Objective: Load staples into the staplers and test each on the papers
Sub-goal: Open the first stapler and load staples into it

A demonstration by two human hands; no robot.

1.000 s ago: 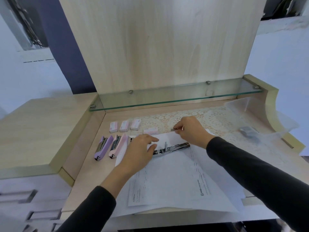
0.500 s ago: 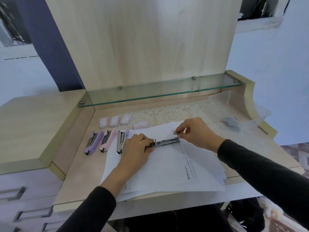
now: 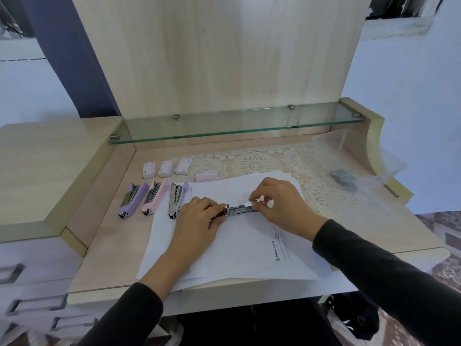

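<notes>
An opened stapler [image 3: 238, 210] lies on the papers [image 3: 239, 248] with its metal magazine exposed. My left hand [image 3: 199, 221] grips its left end. My right hand [image 3: 279, 203] pinches a strip of staples [image 3: 250, 204] over the right end of the magazine. Three more staplers lie in a row to the left: a purple stapler [image 3: 131, 199], a pink stapler [image 3: 154, 198] and a third stapler [image 3: 176, 199] on the papers' left edge. Several small staple boxes [image 3: 166, 168] sit behind them, one staple box [image 3: 206, 176] lying at the papers' far edge.
A lace mat [image 3: 262, 162] covers the back of the desk. A clear plastic bag [image 3: 354, 161] with a grey object [image 3: 345, 177] lies at the far right. A glass shelf [image 3: 237, 123] hangs over the back. Drawers [image 3: 32, 290] stand at the left.
My right hand came down from the far edge of the papers to the stapler's right end with the staple strip. My left hand stayed on the stapler. The view shifted.
</notes>
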